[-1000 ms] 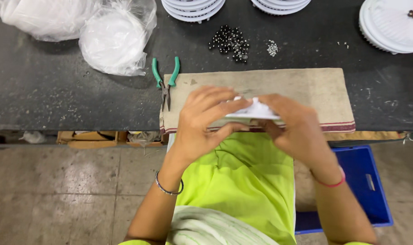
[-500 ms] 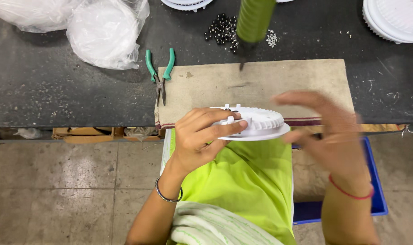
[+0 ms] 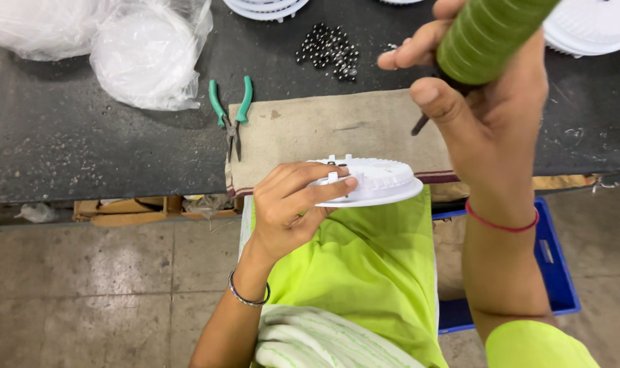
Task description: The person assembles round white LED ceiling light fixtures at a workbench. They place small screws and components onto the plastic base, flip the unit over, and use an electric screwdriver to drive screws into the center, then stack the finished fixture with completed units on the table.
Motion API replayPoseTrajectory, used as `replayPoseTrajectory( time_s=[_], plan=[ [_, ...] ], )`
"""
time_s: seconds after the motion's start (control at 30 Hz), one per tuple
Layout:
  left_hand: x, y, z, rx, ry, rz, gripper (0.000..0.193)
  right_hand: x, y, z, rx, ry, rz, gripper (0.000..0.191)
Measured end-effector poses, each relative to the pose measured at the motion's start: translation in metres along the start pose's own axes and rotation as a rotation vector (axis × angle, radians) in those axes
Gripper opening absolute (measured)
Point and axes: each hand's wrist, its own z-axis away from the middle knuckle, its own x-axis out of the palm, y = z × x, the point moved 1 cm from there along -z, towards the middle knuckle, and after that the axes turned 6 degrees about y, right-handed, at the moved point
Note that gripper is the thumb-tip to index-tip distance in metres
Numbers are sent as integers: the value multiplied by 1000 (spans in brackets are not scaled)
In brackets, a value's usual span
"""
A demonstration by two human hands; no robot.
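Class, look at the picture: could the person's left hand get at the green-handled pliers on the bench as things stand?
Probably not at once: the left hand is holding the white ridged disc. The green-handled pliers lie uncovered on the dark bench just beyond it, with nothing between, so the path itself looks free.

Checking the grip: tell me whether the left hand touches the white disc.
Touching. The head view shows the left hand with its fingers lying across the top of the white disc, holding it.

- Left hand [image 3: 289,204] low over the lap, fingers [image 3: 323,189] curled in a pinch.
- Right hand [image 3: 487,102] raised, fist closed, thumb [image 3: 439,102] extended.
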Motion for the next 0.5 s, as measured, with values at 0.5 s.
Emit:
replayPoseTrajectory(
  time_s=[0.5],
  plan=[
    [7, 0, -22, -61, 29, -43, 38, -81, 199, -86, -109, 58, 656, 15]
  ],
)
